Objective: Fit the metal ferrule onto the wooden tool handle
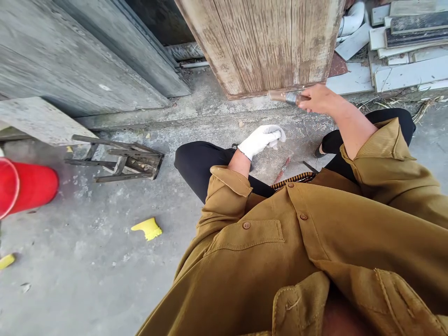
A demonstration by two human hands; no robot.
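My right hand [317, 99] is bare and closed round the handle of a paintbrush [290, 97] with a shiny metal band. The pale bristles point left, at the bottom edge of a worn, brown wooden panel [269, 46] with vertical grooves. In a white glove, my left hand [261, 140] hovers over the concrete between my knees, its fingers curled. A pale, thin edge shows by those fingertips, but what it belongs to is unclear. Below, on the ground, lie a thin reddish tool [283, 170] and a dark, narrow piece [310, 167].
A small wooden stool [131, 161] lies tipped over at left, near a red bucket [33, 186] on its side. A yellow piece with a ragged edge [147, 228] is on the floor. Stacked boards [409, 70] and a white pipe elbow [352, 19] fill the upper right.
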